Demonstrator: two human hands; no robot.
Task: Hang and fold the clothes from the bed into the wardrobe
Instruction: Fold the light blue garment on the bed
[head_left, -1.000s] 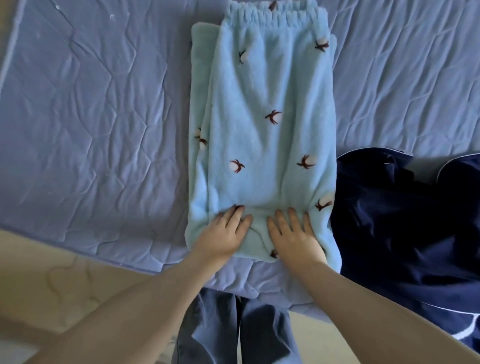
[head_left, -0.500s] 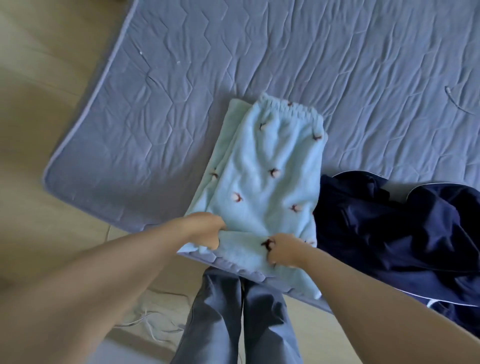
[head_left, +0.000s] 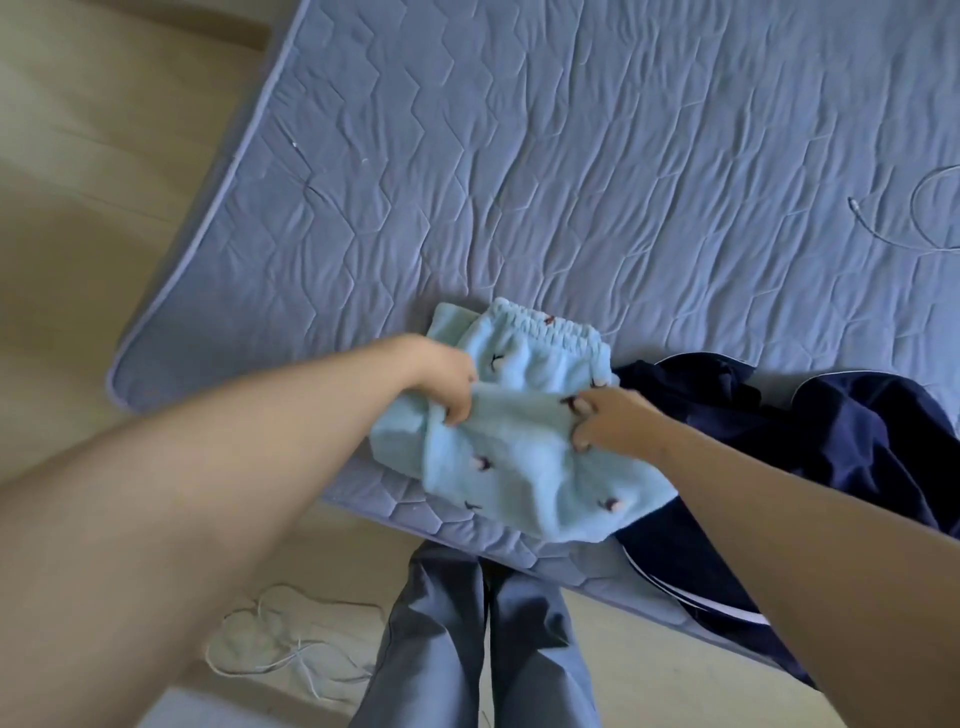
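Note:
Light blue fleece trousers (head_left: 524, 467) with small dark bird motifs lie at the near edge of the bed (head_left: 571, 182), their gathered waistband pointing away from me. The near half is folded up over the far half. My left hand (head_left: 447, 384) grips the folded edge on the left with curled fingers. My right hand (head_left: 608, 421) grips the same edge on the right. A dark navy garment (head_left: 841, 441) with white piping lies crumpled just right of the trousers, touching them.
The bed carries a blue-grey quilted cover. A thin white cable (head_left: 904, 218) lies on it at the far right. Another white cord (head_left: 280, 639) is coiled on the beige floor at lower left. My legs in grey trousers (head_left: 467, 639) stand against the bed edge.
My hands went from pressing flat on the trousers' near end to gripping it and folding it up toward the waistband. The view has pulled back, showing more bed and floor.

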